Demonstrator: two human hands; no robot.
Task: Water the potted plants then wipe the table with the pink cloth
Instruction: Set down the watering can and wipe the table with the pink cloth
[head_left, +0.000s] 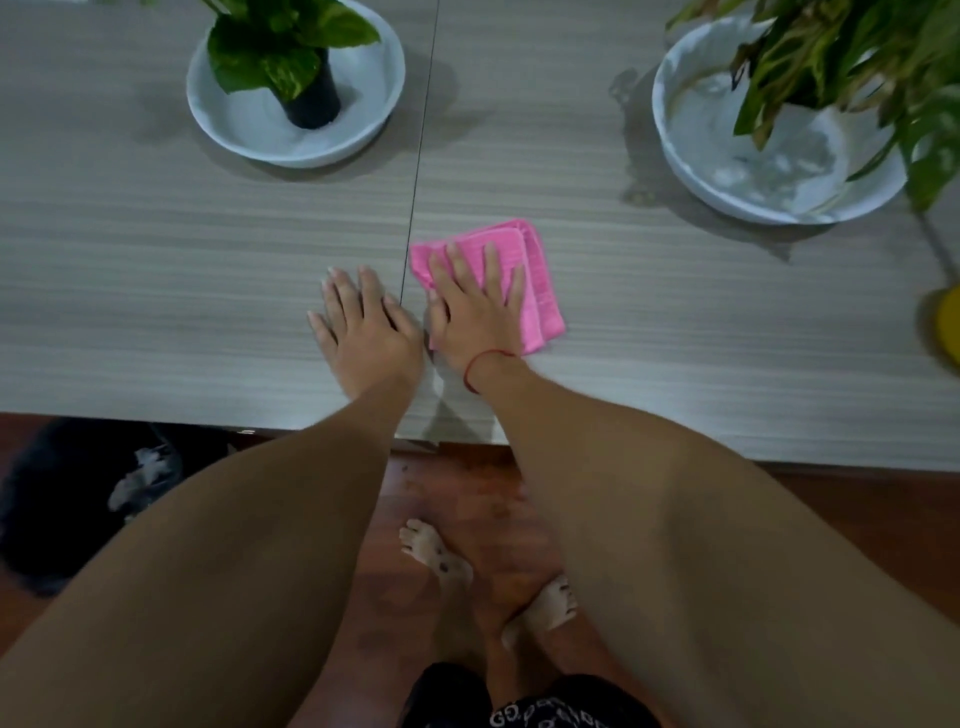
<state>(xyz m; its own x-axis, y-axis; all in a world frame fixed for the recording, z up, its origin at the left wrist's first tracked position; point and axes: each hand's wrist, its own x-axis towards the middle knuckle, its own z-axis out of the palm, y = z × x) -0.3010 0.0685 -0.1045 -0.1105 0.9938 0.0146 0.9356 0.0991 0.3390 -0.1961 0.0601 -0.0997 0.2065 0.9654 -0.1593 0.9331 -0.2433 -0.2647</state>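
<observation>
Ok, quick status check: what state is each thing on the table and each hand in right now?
pink cloth: folded, flat on the table, under the right hand.
right hand: open, palm pressed on the cloth.
left hand: open, flat on bare table, beside the cloth.
left plant: upright in a dark pot, standing in a white dish.
right plant: in a white bowl, leaves overhanging.
yellow object: cut off at the frame edge, unclear.

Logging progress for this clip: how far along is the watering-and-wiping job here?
Watering looks done: the right white saucer seems to hold water. Wiping is in hand: the right hand presses flat on the folded pink cloth, the left hand resting flat on the grey wood-grain table. Wet patches near that saucer remain.
</observation>
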